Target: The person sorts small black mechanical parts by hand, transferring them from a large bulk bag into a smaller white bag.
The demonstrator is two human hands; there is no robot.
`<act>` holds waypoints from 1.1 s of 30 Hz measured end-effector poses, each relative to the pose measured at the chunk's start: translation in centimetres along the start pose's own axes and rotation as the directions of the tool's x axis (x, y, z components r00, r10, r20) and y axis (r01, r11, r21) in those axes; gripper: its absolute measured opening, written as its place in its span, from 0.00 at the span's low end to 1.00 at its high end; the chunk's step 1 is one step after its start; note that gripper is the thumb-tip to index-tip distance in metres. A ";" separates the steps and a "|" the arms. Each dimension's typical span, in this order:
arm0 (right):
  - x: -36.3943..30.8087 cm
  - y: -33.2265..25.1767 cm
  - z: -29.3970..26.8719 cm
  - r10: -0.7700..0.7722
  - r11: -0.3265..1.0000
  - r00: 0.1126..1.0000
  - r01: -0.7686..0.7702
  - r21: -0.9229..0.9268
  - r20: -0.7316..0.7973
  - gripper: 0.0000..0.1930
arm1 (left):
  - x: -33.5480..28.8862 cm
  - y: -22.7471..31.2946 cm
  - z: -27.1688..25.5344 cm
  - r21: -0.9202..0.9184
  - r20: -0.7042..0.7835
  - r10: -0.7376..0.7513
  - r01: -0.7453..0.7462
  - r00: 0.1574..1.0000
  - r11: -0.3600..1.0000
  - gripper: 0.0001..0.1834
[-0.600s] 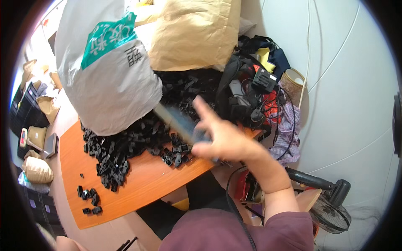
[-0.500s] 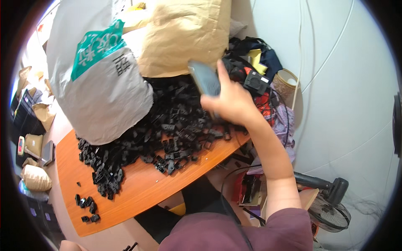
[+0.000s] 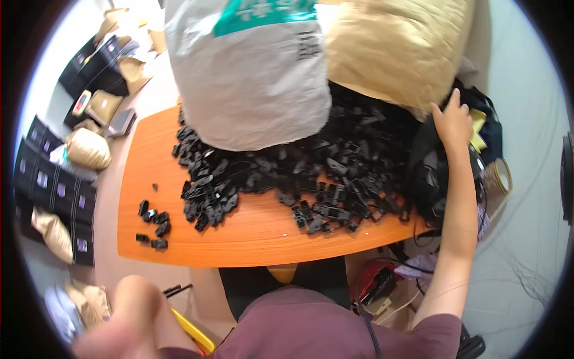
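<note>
My right hand is at the right edge of the brown paper sack, over a dark cloth or bag bundle. Its thumb and forefinger are spread, and I see nothing held between them. My bent left arm shows at the lower left, blurred at its lower end; the hand itself does not show. A heap of small black plastic parts covers much of the orange wooden table. The white plastic sack leans over the heap, next to the brown one.
Several loose black parts lie apart at the table's left. Black stacked bins and a stuffed paper bag stand beyond that side. At the right are a wicker-like basket and the wall. A red box sits below the table.
The view has swung left. My right hand has moved right, away from the heap; the flat grey phone-like thing it held no longer shows. My left arm has come further into view.
</note>
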State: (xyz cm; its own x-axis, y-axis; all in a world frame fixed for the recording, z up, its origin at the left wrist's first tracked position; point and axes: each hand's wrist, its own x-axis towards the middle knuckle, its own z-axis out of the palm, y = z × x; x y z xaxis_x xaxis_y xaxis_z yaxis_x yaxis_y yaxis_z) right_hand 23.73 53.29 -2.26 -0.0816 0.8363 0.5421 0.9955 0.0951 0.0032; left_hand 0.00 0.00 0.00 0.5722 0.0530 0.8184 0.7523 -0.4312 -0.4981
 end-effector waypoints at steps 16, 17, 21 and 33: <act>-22.7 -9.8 2.1 -0.835 0.329 0.496 0.797 0.507 -0.238 0.28 | -14.1 -0.2 21.5 0.743 0.416 -0.909 0.586 -0.026 0.323 0.42; -23.0 -10.3 2.3 -0.838 0.324 0.492 0.797 0.510 -0.237 0.28 | -13.9 0.1 21.7 0.739 0.414 -0.910 0.589 -0.014 0.327 0.43; -22.6 -11.2 2.4 -0.841 0.248 0.458 0.800 0.547 -0.288 0.25 | -12.7 1.2 22.5 0.710 0.415 -0.910 0.616 0.027 0.342 0.46; -17.9 -6.1 3.4 -0.703 0.401 0.699 0.542 0.738 -0.131 0.18 | -11.2 1.5 21.7 0.514 0.457 -0.864 0.730 0.211 0.450 0.14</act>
State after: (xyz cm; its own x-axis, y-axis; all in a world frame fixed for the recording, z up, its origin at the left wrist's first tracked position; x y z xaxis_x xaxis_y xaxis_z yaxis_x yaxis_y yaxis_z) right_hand 18.94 39.62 -14.84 -0.7504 0.4469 0.4870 0.3190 0.8902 -0.3254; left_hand 1.76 18.33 -16.15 -0.3800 0.7951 0.4726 0.9243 0.3075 0.2259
